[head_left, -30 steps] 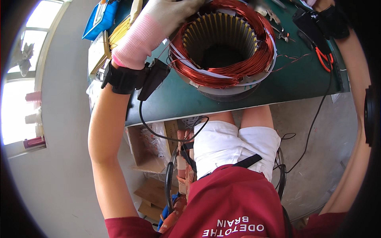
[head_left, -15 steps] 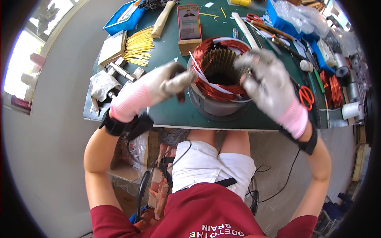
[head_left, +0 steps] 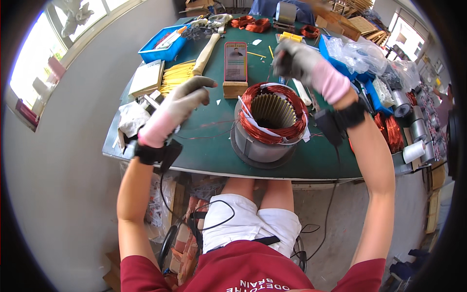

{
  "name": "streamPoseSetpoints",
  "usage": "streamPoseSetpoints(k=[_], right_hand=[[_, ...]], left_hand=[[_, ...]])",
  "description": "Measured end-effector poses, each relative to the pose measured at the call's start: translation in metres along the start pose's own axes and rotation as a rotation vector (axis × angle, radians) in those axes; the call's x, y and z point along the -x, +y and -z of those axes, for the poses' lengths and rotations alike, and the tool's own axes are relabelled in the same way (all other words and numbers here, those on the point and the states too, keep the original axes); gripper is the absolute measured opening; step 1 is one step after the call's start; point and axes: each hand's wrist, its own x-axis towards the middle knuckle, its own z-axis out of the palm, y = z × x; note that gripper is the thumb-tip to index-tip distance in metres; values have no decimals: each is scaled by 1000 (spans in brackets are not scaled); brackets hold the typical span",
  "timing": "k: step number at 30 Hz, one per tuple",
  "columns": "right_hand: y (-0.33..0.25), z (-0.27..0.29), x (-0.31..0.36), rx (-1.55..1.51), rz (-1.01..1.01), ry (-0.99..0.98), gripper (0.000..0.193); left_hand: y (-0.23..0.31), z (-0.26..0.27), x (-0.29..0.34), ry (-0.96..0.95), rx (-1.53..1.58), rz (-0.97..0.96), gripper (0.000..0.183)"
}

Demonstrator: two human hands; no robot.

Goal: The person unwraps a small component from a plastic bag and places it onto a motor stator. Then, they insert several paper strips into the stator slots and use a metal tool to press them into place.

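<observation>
A motor stator (head_left: 265, 143), a grey ring with red-brown copper coils (head_left: 250, 127) and white ties around its top, stands upright on the green table. My left hand (head_left: 180, 103), in a grey-coated pink glove, hovers left of it, fingers spread and nothing visible between them. Thin copper wires (head_left: 206, 138) run leftward from the stator below this hand. Beyond the stator to the right, my gloved right hand (head_left: 297, 61) is raised, its fingers curled together and slightly blurred. A fine wire seems to hang by its fingertips; whether they grip it is unclear.
A phone (head_left: 235, 61) leans on a wooden stand (head_left: 235, 89) behind the stator. Yellow strips (head_left: 177, 78), a pale wooden tool (head_left: 206, 53) and a blue tray (head_left: 165, 45) lie left. Bags, blue bins and wire spools (head_left: 414, 152) crowd the right edge.
My right hand has left the stator's right rim and moved up and away, its fingers closing. My left hand has shifted left from the coils. The view now takes in more of the far table.
</observation>
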Motion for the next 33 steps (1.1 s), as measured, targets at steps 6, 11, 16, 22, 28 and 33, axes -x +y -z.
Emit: streamPoseSetpoints(k=[6,11,16,22,28,33], right_hand=[[11,14,45,-50,335,285,54],[64,-38,99,791,477,266,67],[87,-27,90,1047,679,393,56],[92,2,79,648,570,256,52],[73,25,80,1113,652,426,34],[64,-35,137,1084,942,404,27]], left_hand=[[-43,-55,-31,-59,58,-225,24],[-39,-60,-19,129,-115,-413,18],[-38,-67,-13,55,69,-390,14],[-28,-126,54,180,-256,-634,26],[-45,-155,67,15,917,-229,57],[-59,-128,59,79,1652,-219,65]])
